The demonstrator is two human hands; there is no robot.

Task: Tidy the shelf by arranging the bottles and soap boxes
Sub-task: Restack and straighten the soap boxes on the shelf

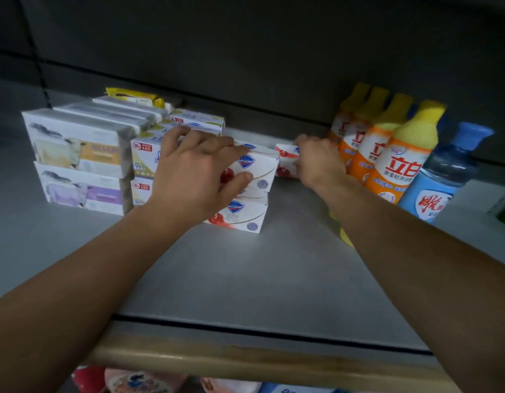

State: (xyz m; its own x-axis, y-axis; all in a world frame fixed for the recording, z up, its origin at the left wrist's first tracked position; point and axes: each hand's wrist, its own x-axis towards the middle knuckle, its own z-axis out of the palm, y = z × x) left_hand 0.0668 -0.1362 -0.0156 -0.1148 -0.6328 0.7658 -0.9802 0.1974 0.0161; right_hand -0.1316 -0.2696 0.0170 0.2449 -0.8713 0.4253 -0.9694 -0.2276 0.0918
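Grey shelf (245, 273): soap boxes stacked left, bottles (387, 154) lined right; top box (257, 168) gripped by left hand (194, 177), stray box (285, 160) pinched far back by right hand (319, 160), unplaced.

White soap boxes (242, 191) with red fruit print sit stacked two high at mid-frame on the grey shelf (245, 273), another box (286, 160) just behind them. Four orange bottles (387, 154) with yellow caps stand upright in a row at right, a blue bottle (441, 177) beside them.

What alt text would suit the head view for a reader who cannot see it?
The left hand grips the top white soap box of a small stack on a grey shelf while the right hand holds another soap box further back. Orange bottles stand at right.
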